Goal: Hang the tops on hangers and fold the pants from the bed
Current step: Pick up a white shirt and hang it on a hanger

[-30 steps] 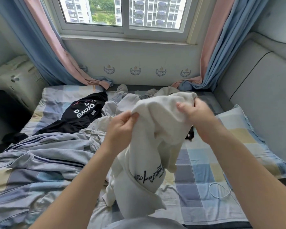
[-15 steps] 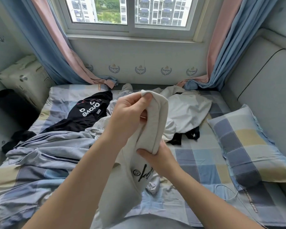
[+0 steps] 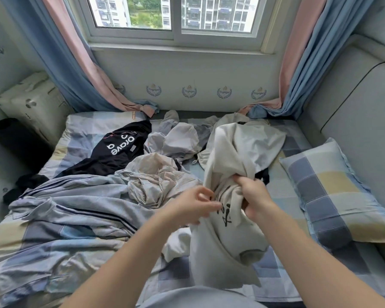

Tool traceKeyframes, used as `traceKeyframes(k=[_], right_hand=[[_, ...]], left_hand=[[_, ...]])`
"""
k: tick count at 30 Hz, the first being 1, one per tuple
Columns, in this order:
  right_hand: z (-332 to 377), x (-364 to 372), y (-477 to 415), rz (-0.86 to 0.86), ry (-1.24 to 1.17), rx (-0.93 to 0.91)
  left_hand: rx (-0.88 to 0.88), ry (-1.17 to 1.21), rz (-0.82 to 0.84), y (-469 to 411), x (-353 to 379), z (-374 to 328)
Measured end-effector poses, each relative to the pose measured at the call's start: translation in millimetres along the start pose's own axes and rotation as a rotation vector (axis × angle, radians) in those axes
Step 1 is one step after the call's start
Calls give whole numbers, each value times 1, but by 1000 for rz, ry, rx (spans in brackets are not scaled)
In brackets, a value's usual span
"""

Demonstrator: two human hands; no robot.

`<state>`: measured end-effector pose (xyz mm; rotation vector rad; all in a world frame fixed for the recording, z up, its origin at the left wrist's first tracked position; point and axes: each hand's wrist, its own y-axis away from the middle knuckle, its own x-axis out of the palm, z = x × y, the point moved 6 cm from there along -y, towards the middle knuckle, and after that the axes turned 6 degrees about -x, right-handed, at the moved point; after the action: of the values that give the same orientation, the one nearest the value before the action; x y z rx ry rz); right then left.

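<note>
A cream top (image 3: 227,156) with black lettering hangs bunched in front of me above the bed. My right hand (image 3: 255,196) is shut on a fold of it at mid-height. My left hand (image 3: 192,206) touches the fabric just left of the lettering, fingers curled and blurred. A black top (image 3: 118,150) with white letters lies flat at the back left. Beige crumpled clothes (image 3: 156,178) and grey-white clothes (image 3: 176,141) are piled in the middle. Another pale garment (image 3: 265,138) lies behind the held top. No hanger is in view.
A striped blue-grey duvet (image 3: 65,216) covers the left of the checked bed sheet (image 3: 273,276). A checked pillow (image 3: 336,190) lies at the right by a padded grey wall. Curtains and a window stand behind. A cream box (image 3: 31,103) sits at the far left.
The cream top has been turned and lowered. My left hand has dropped from the top's upper edge to beside the lettering, and my right hand has moved up and right onto a fold.
</note>
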<state>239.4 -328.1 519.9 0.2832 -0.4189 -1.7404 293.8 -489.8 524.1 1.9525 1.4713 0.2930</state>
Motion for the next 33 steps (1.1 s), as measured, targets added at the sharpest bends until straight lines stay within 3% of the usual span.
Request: traceKeyframes(k=[5,10,14,18,22,25,28,31,33], right_hand=[[34,-1,14,52,-114,-48],[55,-3,30,126,-197,-86],[62,-19,21,127,-261,-59],[57,-48,-3,-5,-260,-104],[46,-54,-4,-20,26,-210],[34,-28,13,210,119,-283],[19,6,33,515,355,-366],[-2,31,47,780,407,-291],[-17,35,44,835,459,-220]], left_hand=[[117,-230,-45,-17,37,20],[298,-319,-377,-27,12,12],[405,-176,-501,-14,-21,-1],[466,5,-553,4,-52,-24],[469,272,-468,22,-70,-41],[460,361,-391,27,-68,-45],[457,285,-227,30,-47,-48],[520,166,-65,35,-27,-54],[550,185,-59,40,-33,-57]])
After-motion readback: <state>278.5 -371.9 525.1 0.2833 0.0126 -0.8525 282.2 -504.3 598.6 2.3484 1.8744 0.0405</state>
